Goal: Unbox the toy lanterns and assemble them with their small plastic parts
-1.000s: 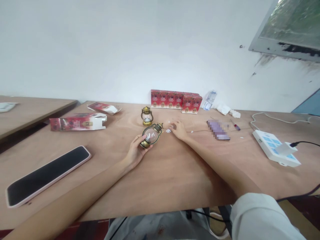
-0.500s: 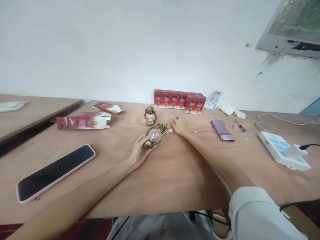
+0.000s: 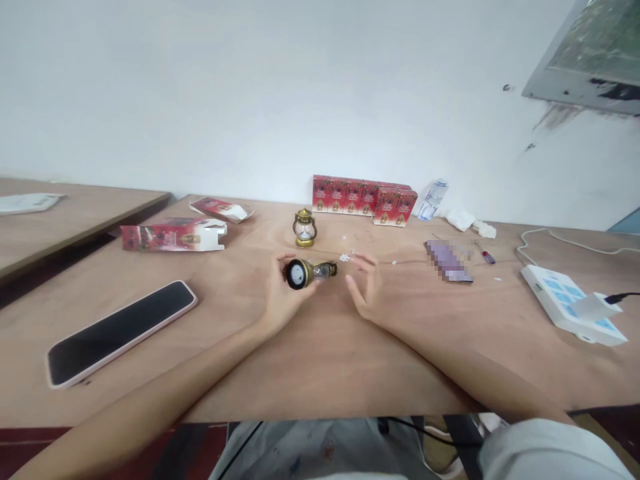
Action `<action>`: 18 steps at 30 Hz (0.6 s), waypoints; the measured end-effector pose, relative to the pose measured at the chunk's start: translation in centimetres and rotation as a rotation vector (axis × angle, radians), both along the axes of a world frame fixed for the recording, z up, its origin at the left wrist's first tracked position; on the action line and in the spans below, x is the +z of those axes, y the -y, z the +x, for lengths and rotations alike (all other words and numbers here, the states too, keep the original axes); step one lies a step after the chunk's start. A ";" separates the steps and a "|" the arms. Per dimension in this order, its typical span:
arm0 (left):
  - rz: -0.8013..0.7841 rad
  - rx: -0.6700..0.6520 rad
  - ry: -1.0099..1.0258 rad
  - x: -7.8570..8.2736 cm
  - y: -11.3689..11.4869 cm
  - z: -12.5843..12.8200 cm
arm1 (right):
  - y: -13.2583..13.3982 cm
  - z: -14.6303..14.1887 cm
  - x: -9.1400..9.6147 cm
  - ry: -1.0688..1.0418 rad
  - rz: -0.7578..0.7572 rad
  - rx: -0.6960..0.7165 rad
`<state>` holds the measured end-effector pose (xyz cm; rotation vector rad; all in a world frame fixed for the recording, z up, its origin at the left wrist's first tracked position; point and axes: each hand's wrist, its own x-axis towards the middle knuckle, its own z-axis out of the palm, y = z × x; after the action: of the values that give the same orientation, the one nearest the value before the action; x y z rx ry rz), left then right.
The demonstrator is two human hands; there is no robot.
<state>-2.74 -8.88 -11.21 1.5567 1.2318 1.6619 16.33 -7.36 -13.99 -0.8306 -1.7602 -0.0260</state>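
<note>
A small brass-coloured lantern lies tipped on its side in my left hand, its round dark base turned towards me with a pale disc in it. My thumb and fingers are closed round the base end. My right hand is just right of the lantern's top, fingers apart and holding nothing. A second lantern of the same kind stands upright behind, with a clear globe. Small white scraps lie on the table by my right fingertips.
Red boxes stand in a row by the wall. Opened red cartons and a phone lie to the left. On the right are a purple pixelated item, a screwdriver, crumpled tissue and a white power strip.
My left hand has turned the lantern so its base faces me. My right hand has come back from the scraps towards me, and its fingers have opened.
</note>
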 end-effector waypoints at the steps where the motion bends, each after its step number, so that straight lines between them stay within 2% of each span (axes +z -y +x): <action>1: 0.086 0.001 -0.138 0.2 0.3 -0.1 | 1.1 -0.3 0.2 0.042 0.045 0.037; 4: 0.265 -0.089 -0.476 0.7 1.3 -0.6 | 3.0 -1.1 0.6 0.125 0.102 0.137; 8: 0.380 -0.152 -0.695 0.7 2.0 -0.7 | 3.4 -1.4 1.0 0.126 0.155 0.172; 13: 0.430 -0.247 -0.772 -0.2 2.0 -0.3 | 3.4 -1.3 0.9 0.093 0.168 0.130; 18: 0.354 -0.208 -0.814 -0.5 2.3 0.3 | 3.6 -1.3 1.0 0.092 0.176 0.112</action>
<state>-2.46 -11.17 -11.76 2.6377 1.0945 1.1665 15.00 -10.96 -12.96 -0.6106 -1.8589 -0.1455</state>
